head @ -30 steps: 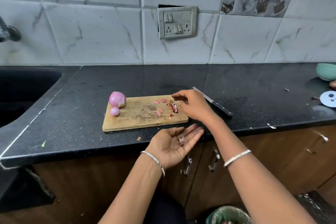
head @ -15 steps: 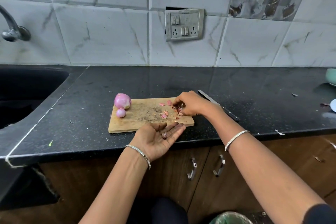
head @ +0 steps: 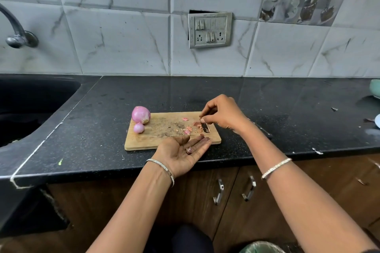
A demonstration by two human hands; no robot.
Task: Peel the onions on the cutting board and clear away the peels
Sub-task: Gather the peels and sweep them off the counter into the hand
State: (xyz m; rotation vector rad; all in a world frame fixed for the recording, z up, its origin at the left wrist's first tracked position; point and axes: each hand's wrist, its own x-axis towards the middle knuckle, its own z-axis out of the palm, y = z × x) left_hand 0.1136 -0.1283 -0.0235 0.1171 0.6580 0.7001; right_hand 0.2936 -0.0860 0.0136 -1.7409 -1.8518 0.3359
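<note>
1. Step in hand: clearing peels. Peeling looks done. The large onion (head: pixel 141 114) and small onion (head: pixel 139 128) sit bare, just beside each other, at the left end of the cutting board (head: pixel 144 146).
2. Right hand (head: pixel 225 116): its grip is pressed to a pinch, thumb and forefinger tips on a small peel scrap (head: pixel 202 118) over the board's right end. The dark strip under the fingertips may be peel or a slot in the board; can't tell.
3. Left hand (head: pixel 181 155): palm up at the board's near edge, fingers straight, used as a tray. One peel piece (head: pixel 188 150) lies in it.
4. Loose peels (head: pixel 187 130) lie scattered on the board's right half, between the hands.
5. Knife (head: pixel 265 133) is on the desk (head: pixel 102 129) behind the right wrist, mostly hidden. Likely not needed now.
6. Next, my read: drop the scrap into the left palm and repeat. The flakes are thin, so pick with fingertips or sweep them off the near edge into the palm. Then tip the load into the bin (head: pixel 263 247) below.
7. Risk: flakes cling to fingers or slide off the palm onto the desk. Keep the palm level.
</note>
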